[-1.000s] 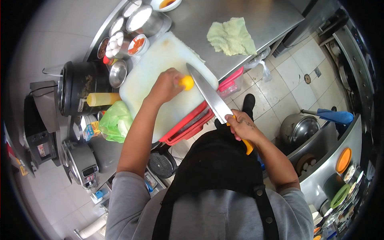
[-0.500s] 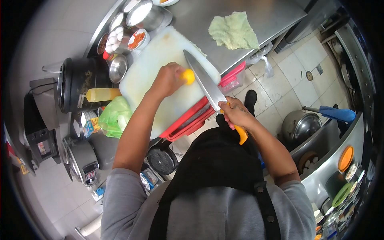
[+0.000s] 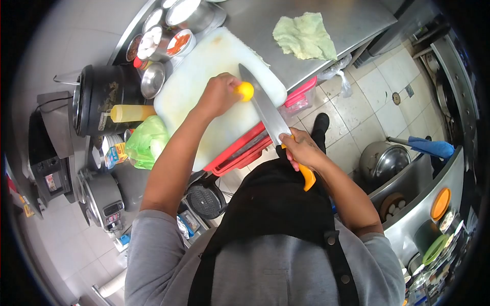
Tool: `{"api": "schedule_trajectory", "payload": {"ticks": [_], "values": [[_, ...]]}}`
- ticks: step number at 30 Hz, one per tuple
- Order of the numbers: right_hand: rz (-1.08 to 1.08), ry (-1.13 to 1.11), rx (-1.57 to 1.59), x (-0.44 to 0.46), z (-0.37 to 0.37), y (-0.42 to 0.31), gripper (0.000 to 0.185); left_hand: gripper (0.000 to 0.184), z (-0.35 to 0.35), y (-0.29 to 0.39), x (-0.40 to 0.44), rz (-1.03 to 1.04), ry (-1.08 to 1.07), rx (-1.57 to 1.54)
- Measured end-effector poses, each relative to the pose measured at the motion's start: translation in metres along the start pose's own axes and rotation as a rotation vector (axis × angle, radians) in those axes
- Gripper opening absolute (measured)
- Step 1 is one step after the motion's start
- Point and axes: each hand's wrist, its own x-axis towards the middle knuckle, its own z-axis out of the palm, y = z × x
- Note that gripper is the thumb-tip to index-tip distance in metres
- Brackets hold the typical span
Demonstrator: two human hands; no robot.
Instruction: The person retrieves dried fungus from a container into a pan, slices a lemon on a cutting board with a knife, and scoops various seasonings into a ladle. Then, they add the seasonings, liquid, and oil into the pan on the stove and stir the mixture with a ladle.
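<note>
My left hand (image 3: 219,96) is closed on a small round yellow piece of food (image 3: 245,92), its exact kind unclear, over the white cutting board (image 3: 214,56). In my right hand (image 3: 302,148) is a large chef's knife (image 3: 270,115) with a yellow handle. Its broad blade points away from me and lies across the right part of the board, just right of the yellow piece. Whether the blade touches the board or that piece, I cannot tell.
Left of the board stand a steel bowl (image 3: 152,80), a white bowl of orange strips (image 3: 180,43), eggs (image 3: 149,42), a yellow squeeze bottle (image 3: 131,113) and a green plastic bag (image 3: 147,143). A pale green cloth (image 3: 304,36) lies on the steel counter. Red-lidded containers (image 3: 240,150) sit below the board's near edge.
The whole view has shifted slightly. My left hand and the round yellow piece are a little farther from me, with more of the piece showing. The knife stays in my right hand.
</note>
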Motion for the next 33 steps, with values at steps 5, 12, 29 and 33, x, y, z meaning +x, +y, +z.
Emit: {"api": "schedule_trajectory", "payload": {"ticks": [5,12,29,33], "values": [[-0.064,0.005,0.009,0.017,0.013,0.000,0.033,0.029,0.000,0.003,-0.001,-0.012,-0.016,0.065],[-0.039,0.032,-0.064,0.001,0.017,0.001,0.032,0.028,-0.001,-0.002,-0.001,-0.061,-0.027,-0.023],[-0.113,0.081,-0.119,0.015,0.034,0.002,0.029,0.028,0.001,0.000,-0.007,-0.048,0.032,-0.051],[-0.018,0.045,-0.179,0.004,0.030,0.010,0.031,0.027,0.003,-0.004,-0.008,-0.079,0.045,-0.104]]}}
